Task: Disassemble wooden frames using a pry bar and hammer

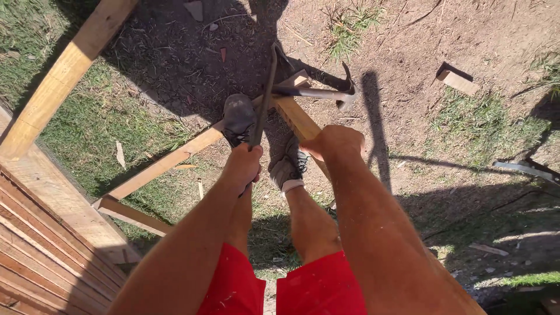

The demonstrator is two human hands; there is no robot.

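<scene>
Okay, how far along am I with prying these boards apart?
Done: can't tell; the two boards are joined at their corner. In hand: your left hand grips a dark pry bar set at that joint, your right hand holds the upright board, and a hammer lies across the corner. Left: separating the joint.

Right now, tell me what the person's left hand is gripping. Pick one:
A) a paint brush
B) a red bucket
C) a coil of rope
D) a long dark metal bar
D: the left hand is closed around the lower end of a long dark metal bar that runs up past the grey shoe toward the wooden beam, while the right hand holds a hammer.
</scene>
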